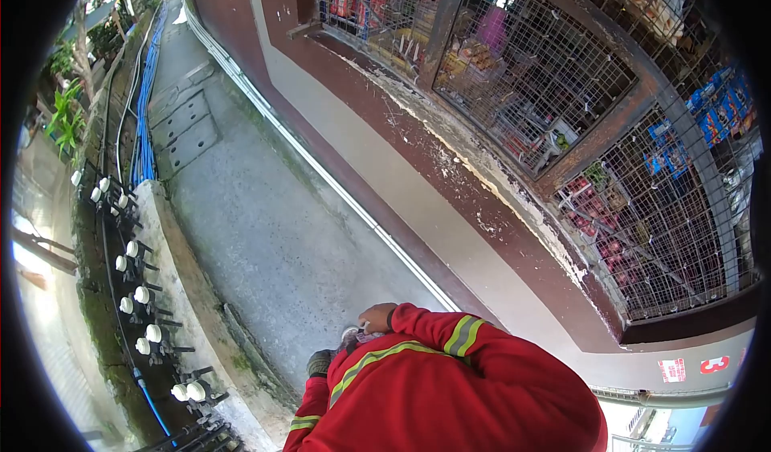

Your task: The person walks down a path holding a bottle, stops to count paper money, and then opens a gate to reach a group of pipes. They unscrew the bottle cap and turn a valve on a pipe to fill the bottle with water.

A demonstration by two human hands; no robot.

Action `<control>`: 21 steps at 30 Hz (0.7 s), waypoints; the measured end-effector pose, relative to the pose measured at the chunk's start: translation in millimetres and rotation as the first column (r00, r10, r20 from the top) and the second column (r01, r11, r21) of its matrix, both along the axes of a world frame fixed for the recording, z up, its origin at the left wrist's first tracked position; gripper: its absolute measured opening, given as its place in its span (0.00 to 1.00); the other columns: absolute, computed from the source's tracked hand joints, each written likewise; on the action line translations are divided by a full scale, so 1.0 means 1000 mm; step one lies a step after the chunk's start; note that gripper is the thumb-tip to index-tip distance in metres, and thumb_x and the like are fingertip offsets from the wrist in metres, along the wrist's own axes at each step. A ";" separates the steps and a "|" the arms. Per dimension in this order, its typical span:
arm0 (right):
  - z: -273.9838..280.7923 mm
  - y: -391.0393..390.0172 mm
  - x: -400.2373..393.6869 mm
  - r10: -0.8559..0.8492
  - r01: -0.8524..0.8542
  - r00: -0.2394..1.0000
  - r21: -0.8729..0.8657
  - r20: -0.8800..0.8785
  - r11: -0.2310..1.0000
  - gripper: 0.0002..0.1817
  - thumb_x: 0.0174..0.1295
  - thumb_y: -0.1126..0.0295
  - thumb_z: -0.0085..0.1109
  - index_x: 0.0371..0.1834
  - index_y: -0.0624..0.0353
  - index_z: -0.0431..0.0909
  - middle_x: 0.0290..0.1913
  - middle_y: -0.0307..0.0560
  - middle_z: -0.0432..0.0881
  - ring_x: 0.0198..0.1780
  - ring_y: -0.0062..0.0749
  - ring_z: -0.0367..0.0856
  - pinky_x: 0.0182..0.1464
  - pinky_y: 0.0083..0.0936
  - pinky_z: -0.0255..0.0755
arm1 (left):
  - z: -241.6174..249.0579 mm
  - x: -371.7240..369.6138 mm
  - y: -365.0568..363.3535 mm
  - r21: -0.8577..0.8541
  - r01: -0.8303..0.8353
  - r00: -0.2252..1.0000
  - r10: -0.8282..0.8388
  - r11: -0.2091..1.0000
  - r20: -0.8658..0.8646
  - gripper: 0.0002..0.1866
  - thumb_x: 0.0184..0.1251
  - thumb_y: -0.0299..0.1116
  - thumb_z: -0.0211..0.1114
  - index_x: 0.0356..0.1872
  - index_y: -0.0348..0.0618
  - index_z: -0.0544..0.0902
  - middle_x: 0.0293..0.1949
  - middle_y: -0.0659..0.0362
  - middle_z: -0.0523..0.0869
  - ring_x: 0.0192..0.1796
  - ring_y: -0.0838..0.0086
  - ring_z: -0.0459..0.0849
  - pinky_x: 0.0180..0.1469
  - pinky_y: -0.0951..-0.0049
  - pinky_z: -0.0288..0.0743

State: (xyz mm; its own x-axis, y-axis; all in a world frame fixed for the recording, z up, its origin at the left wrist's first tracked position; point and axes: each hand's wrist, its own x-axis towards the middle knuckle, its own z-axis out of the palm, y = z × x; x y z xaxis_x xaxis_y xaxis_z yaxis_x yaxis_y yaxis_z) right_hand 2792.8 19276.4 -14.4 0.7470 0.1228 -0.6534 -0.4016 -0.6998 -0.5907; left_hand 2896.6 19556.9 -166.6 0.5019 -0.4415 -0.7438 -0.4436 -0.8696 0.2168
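My right hand (376, 318) is bare, with a dark band at the wrist under a red sleeve with yellow and silver stripes. Its fingers are curled in front of my chest, close over a small grey and pinkish item (351, 336); what they grip I cannot tell. Lower and to the left, my left hand (320, 363) wears a dark grey knitted glove. Its fingers are mostly hidden from this angle, and it is close to my jacket (474, 380). Both hands overlap the concrete path below.
A concrete path (249, 203) runs ahead, with slotted covers (185, 130) further on. White pipes (321, 171) follow the wall at right, under a wire-mesh shop window (530, 74). Along the left ledge stand several white-capped fittings (148, 335) and blue pipes (144, 122).
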 end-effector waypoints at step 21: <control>0.004 -0.005 -0.022 -0.101 0.102 0.994 -0.022 0.042 0.994 0.23 0.58 0.54 0.62 0.56 0.48 0.81 0.55 0.50 0.84 0.58 0.47 0.80 0.59 0.41 0.72 | 0.052 -0.004 -0.022 -0.175 0.231 0.957 -0.256 0.957 -0.137 0.24 0.62 0.56 0.61 0.49 0.49 0.86 0.50 0.48 0.87 0.57 0.51 0.83 0.59 0.54 0.76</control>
